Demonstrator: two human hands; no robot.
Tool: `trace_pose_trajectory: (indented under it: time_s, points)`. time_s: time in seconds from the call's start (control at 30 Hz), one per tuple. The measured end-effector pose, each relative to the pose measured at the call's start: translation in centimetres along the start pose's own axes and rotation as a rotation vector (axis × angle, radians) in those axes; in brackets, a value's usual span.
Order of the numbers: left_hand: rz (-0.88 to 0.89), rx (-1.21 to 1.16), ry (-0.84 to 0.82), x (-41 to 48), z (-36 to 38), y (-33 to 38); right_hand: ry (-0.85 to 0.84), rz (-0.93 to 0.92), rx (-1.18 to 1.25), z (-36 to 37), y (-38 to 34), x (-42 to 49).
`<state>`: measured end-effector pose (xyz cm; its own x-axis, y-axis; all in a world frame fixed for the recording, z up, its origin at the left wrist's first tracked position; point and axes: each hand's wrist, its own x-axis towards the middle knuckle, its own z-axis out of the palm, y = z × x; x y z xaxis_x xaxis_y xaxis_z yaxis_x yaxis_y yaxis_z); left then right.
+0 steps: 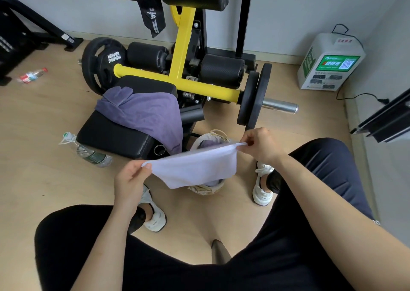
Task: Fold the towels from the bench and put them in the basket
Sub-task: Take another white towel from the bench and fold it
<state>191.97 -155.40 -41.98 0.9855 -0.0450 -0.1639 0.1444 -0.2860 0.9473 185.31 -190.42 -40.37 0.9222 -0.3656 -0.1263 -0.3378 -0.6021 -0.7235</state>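
A small white towel (195, 166) hangs stretched between my two hands above the basket. My left hand (131, 180) pinches its left corner and my right hand (261, 146) pinches its right corner, a little higher. The woven basket (213, 191) stands on the floor between my feet, mostly hidden behind the towel, with something purple inside it. A purple towel (146, 113) lies crumpled over the black bench pad (111, 133), one end drooping toward the basket.
A yellow and black weight machine (184, 73) with plates and a steel bar stands behind the bench. Plastic bottles lie on the wooden floor at left (91, 154) and far left (33, 75). A white charging box (328, 64) sits by the right wall.
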Motion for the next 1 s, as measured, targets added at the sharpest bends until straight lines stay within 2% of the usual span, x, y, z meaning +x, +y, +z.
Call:
trace_pose_trajectory:
  time_s: [0.07,0.2,0.3,0.53,0.7,0.8,1.0]
  points:
    - [-0.031,0.023,0.004,0.3,0.0,-0.5,-0.011,0.062,0.065,-0.2,0.3,0.2]
    - [-0.04,-0.004,0.074,0.5,0.1,-0.3,-0.002,0.087,0.512,-0.4,-0.2,0.2]
    - [-0.063,-0.048,0.108,0.6,0.2,-0.3,0.0,0.073,0.638,-0.4,-0.8,0.2]
    - [-0.104,-0.142,0.11,0.4,1.2,0.4,0.211,0.146,0.662,1.4,-1.2,-0.1]
    - [-0.166,-0.236,0.19,-0.4,2.1,0.8,0.371,0.161,0.603,2.4,-2.6,-1.0]
    - [-0.193,-0.259,0.168,-1.2,3.4,1.2,0.384,0.157,0.607,3.3,-3.6,-1.8]
    - [-0.202,-0.255,0.08,-2.9,5.6,1.8,0.29,0.198,0.646,4.3,-4.5,-2.8]
